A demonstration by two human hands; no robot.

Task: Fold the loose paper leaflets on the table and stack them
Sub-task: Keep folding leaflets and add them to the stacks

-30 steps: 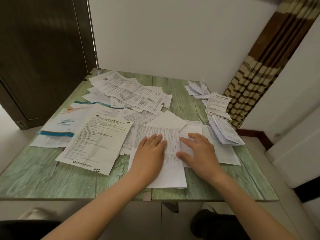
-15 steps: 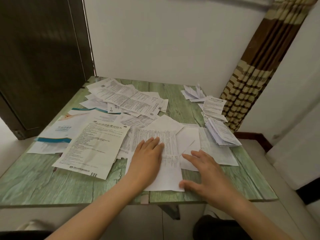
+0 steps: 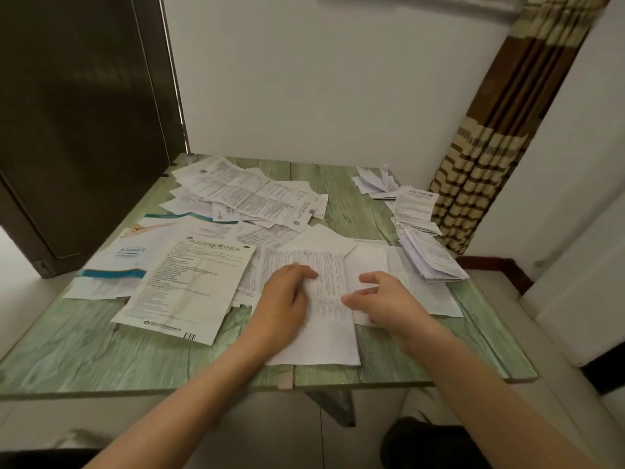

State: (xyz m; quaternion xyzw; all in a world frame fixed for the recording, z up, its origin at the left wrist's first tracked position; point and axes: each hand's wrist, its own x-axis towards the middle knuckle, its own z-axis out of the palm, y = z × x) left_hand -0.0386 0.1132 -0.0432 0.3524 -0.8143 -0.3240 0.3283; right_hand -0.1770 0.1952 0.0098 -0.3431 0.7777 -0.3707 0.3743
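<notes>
A long white printed leaflet point(image 3: 329, 333) lies lengthwise on the green table point(image 3: 101, 353) near its front edge. My left hand point(image 3: 287, 296) rests on the leaflet's left half, fingertips bent onto the print. To the right, my right hand point(image 3: 385, 296) hovers with fingers loosely curved, its thumb tip touching the leaflet's right edge; I see no paper held between thumb and fingers. A stack of folded leaflets point(image 3: 433, 262) leans at the table's right edge.
Loose unfolded leaflets point(image 3: 257, 194) cover the back left. A large sheet point(image 3: 189, 289) and a blue-banded brochure point(image 3: 125, 258) lie left of my hands. More folded papers point(image 3: 375, 184) sit back right. A striped curtain point(image 3: 490, 157) hangs right, and a dark door point(image 3: 77, 113) stands left.
My right hand slid down to the leaflet's lower right corner, then came back up to its right edge with fingers curved. My left hand stayed on the leaflet, its fingertips now bent.
</notes>
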